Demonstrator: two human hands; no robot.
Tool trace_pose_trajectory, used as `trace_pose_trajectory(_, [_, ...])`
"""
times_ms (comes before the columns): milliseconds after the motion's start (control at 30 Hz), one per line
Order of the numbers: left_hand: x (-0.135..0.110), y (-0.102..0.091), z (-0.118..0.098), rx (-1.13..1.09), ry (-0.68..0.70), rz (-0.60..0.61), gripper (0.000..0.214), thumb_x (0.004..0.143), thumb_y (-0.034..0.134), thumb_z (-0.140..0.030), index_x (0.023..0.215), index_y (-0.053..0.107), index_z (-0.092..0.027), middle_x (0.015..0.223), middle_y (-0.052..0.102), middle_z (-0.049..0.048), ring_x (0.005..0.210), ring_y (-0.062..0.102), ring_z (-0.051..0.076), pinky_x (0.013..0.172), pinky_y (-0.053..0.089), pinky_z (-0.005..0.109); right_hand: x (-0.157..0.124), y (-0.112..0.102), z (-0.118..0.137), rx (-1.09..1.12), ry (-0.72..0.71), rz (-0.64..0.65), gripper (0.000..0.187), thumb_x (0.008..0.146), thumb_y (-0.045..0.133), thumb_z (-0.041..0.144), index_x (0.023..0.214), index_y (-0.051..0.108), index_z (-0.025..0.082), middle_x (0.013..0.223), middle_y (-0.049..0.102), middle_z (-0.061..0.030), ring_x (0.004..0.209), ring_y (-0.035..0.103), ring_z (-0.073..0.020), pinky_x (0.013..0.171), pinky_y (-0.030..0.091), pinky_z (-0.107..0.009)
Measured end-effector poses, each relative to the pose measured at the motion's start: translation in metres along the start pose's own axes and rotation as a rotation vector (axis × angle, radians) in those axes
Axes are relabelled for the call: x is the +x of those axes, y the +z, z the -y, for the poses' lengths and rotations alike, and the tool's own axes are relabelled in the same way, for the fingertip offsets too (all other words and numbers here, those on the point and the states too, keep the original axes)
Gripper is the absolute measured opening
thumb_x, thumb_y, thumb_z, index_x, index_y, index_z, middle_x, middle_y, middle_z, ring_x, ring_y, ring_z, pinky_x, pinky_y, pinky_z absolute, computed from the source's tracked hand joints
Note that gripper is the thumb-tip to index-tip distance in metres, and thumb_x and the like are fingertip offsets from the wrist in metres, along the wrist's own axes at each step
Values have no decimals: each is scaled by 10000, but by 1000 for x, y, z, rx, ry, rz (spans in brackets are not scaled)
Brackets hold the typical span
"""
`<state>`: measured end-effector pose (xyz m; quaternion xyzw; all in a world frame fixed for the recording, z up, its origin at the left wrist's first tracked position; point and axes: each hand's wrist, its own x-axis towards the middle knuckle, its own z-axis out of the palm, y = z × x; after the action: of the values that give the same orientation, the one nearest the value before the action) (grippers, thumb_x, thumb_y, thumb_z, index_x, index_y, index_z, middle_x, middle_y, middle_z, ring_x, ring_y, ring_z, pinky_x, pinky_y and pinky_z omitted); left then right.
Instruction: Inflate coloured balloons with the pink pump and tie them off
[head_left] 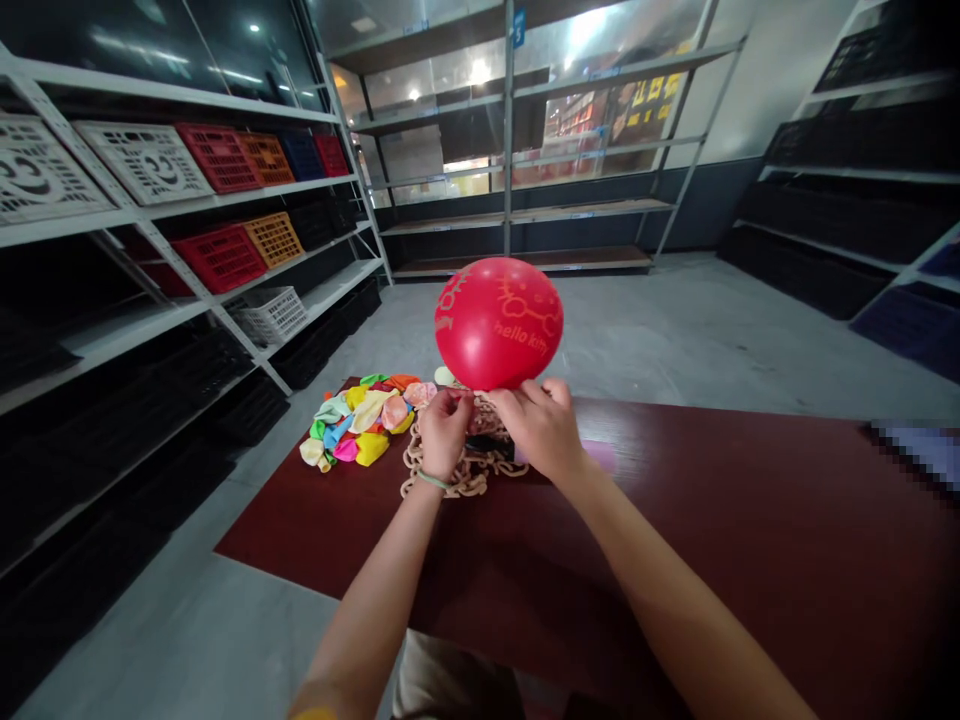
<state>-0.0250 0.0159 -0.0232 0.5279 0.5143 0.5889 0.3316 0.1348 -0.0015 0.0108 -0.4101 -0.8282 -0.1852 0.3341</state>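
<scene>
Grey floor (645,330), racks along three sides; the right rack (855,177) is dark and cut off by the frame; left rack (172,86) holds plastic crates (217,158), its lower shelves too dark to read; glare behind the back rack (508,150); dark red-brown tabletop (720,520), right end lost in shadow; pixelated item (919,450) at its far edge, right, unreadable; red balloon (499,325), inflated, glossy, orange "hello kitty" print curving out of sight, held up over the far edge, left of middle; neck mostly hidden by fingers; right hand (541,420) has fingers curled in just under it, exact grip cannot tell; left hand (442,435) pinches the neck, thumb against forefinger; limp balloons (367,415) heaped by the far left corner; beige chain (465,483) beneath the hands, partly covered; purple item (602,456) and black item (487,446) half hidden; pale green wristband (435,481) on the left.
</scene>
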Motion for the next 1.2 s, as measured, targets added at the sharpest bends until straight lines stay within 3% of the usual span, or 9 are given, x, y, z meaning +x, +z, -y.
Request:
trace_pose_trajectory(200, [11,30,-27,264,96,146,160,858,589,-325,794,652,-192,535,585,-32,480,532,124,514,385,240,6,-21,-25,18,0,-28,289,995,372,173,902,642,218,727,640,-30,770,528,-197,922,320,-384])
trace_pose_trajectory(267, [15,40,-32,273,112,174,157,854,591,-318,784,649,-190,552,599,-28,488,544,120,505,381,231,6,-22,-39,37,33,-41,307,1005,359,193,873,635,213,744,644,-36,763,531,-194,873,358,-354])
trace_pose_trajectory(400, [19,52,-36,126,50,263,162,864,580,-334,818,604,-181,578,618,-27,430,534,95,459,380,208,2,-22,-62,125,180,-91,279,1017,364,245,926,622,195,826,673,-56,761,568,-184,729,400,-310])
trace_pose_trajectory(567, [21,55,-42,-145,-82,453,283,851,582,-285,1108,553,-168,568,594,-62,376,512,77,396,338,170,-2,-20,-73,187,255,-118,233,1011,379,267,962,598,203,879,685,-63,828,618,-192,751,438,-310])
trace_pose_trajectory(700, [20,55,-45,-190,-206,650,377,844,566,-250,1209,591,-158,563,593,-49,380,514,75,406,368,173,-5,-20,-78,232,279,-132,217,1006,379,263,971,590,229,899,683,-51,859,624,-193,783,459,-323])
trace_pose_trajectory(867, [21,51,-47,-326,-333,670,234,823,614,-251,1028,642,-141,585,575,-41,386,487,48,413,388,167,-7,-22,-81,344,281,-136,214,1009,394,303,955,592,241,911,677,-39,872,610,-187,817,463,-329])
trace_pose_trajectory(967, [23,46,-51,-361,-396,759,247,805,698,-295,988,628,-145,636,588,-32,442,513,38,447,408,153,-6,-25,-81,435,274,-113,198,1003,410,295,943,590,243,934,675,-30,887,597,-179,840,456,-328])
trace_pose_trajectory(1200, [26,42,-52,-241,-369,827,290,796,734,-394,855,606,-141,656,612,-11,485,557,52,501,473,170,-1,-42,-79,636,364,57,121,959,484,309,946,592,256,968,678,-12,918,609,-177,853,442,-342])
